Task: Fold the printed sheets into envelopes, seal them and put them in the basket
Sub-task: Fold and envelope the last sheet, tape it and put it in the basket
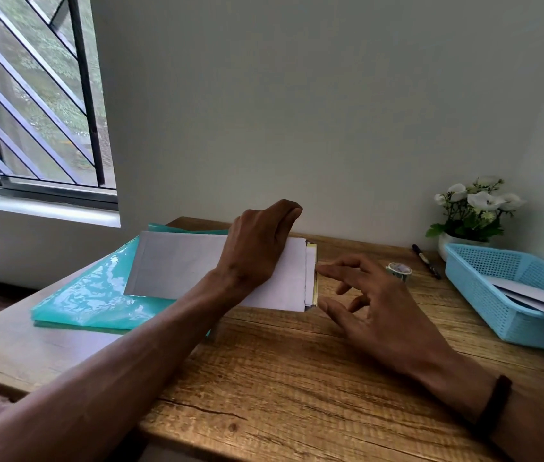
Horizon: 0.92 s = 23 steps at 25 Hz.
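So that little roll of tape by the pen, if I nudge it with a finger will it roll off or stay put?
The roll of tape seems to lie flat on its side on the table, so a nudge would probably slide it, not roll it. It looks small and hollow, so likely light and easy to shift. Tipped onto its edge, it could roll toward the pen.

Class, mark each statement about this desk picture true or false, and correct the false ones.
1. The left hand rests on the white envelope. True.
2. The blue basket is empty. False: white envelopes lie in it.
3. The right hand grips the tape roll. False: its fingers are spread near the envelope's edge; the tape sits on the table.
4. A black pen lies near the flower pot. True.
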Motion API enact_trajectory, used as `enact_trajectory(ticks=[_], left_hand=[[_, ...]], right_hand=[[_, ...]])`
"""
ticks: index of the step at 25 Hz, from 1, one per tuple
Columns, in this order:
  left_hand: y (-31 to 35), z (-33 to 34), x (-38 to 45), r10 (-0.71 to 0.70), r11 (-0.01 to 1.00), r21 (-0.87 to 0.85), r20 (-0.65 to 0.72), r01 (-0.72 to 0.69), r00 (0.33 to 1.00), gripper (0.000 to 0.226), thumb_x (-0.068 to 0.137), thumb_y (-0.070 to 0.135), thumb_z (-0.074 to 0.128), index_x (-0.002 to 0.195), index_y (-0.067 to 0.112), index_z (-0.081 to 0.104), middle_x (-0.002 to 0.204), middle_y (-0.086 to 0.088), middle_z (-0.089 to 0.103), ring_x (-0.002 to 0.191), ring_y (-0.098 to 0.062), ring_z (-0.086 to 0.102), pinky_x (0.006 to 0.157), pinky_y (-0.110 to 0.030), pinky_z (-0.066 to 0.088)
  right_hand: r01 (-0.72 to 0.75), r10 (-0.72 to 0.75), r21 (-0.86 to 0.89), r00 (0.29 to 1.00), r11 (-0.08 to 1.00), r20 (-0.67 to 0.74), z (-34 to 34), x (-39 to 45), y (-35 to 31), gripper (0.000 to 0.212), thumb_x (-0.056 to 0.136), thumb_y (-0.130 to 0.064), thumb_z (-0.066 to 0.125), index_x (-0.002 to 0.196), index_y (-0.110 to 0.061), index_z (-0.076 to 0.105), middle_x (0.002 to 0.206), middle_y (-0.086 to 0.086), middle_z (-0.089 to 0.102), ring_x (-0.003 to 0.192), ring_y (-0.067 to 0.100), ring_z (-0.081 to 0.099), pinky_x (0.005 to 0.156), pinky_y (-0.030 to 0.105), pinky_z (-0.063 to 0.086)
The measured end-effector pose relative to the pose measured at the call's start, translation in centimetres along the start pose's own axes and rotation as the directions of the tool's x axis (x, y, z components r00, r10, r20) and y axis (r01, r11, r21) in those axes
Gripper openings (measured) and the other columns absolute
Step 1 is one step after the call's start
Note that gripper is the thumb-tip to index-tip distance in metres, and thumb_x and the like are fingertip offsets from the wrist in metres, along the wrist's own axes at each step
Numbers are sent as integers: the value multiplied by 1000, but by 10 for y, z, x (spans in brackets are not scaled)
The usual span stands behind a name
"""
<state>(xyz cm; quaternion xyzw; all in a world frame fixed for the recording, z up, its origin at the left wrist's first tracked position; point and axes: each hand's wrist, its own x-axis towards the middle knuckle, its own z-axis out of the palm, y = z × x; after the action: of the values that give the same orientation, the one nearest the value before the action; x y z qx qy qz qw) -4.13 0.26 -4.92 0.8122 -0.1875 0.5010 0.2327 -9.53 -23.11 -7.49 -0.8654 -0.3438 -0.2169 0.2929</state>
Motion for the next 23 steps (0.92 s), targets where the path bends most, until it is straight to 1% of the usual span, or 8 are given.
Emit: enact_trajectory(ticks=[3,5,9,11,13,18,21,23], left_hand=[[6,1,-1,28,999,-21,5,-28,1000,25,108,32,54,115,16,71,85,2,77,65,-14,68,63,-41,55],[11,3,-3,35,999,-36,33,-34,999,25,108,31,54,117,15,71,87,2,77,66,-14,69,64,-40,56],[18,5,-5,50,997,-67,23,-49,998,24,108,31,54,116,15,71,84,1,77,64,-15,68,63,-39,53],[21,7,-5,53,995,-80,9,-52,999,25,108,31,54,115,15,71,82,0,76,64,-18,68,61,-40,52],[25,10,-6,45,995,-87,22,-42,999,27,108,34,52,116,17,71,81,-1,76,65,-21,69,61,-41,52],[27,12,-7,28,994,-103,31,-24,999,27,108,36,52,117,18,70,77,0,75,62,-20,68,59,-41,52],[34,9,-6,50,995,-93,63,-44,997,27,109,37,52,120,19,69,78,3,74,62,-14,66,60,-40,53],[40,4,-6,80,996,-51,130,-74,988,32,107,44,52,126,23,67,86,3,77,71,-12,70,67,-37,58]], right_hand=[[48,-45,-61,998,997,51,3,0,-1,53,94,-46,69,145,-41,55,140,-17,46,102,-1,61,75,23,62],[56,-53,-41,995,998,87,6,-1,-2,57,91,-51,70,145,-38,56,143,-17,44,103,-1,61,76,22,61],[-116,87,114,969,987,233,5,-3,-10,81,79,-73,71,149,-42,47,145,-30,37,108,1,61,89,26,60],[-184,127,176,949,967,289,6,-3,-11,94,70,-84,68,152,-45,42,144,-30,42,114,4,60,96,31,58],[-204,132,217,942,955,309,9,-1,-11,91,68,-87,68,148,-49,45,141,-27,52,118,3,60,98,32,57],[-244,141,301,935,922,325,10,2,-15,68,76,-74,73,136,-46,59,131,-18,64,115,4,62,94,28,56],[-280,216,461,958,842,187,8,5,-17,29,91,-35,77,119,-36,73,112,-11,78,100,5,74,87,28,61],[-345,356,585,929,734,101,5,7,-11,26,93,-18,76,111,-37,74,103,-8,82,89,6,78,80,28,65]])
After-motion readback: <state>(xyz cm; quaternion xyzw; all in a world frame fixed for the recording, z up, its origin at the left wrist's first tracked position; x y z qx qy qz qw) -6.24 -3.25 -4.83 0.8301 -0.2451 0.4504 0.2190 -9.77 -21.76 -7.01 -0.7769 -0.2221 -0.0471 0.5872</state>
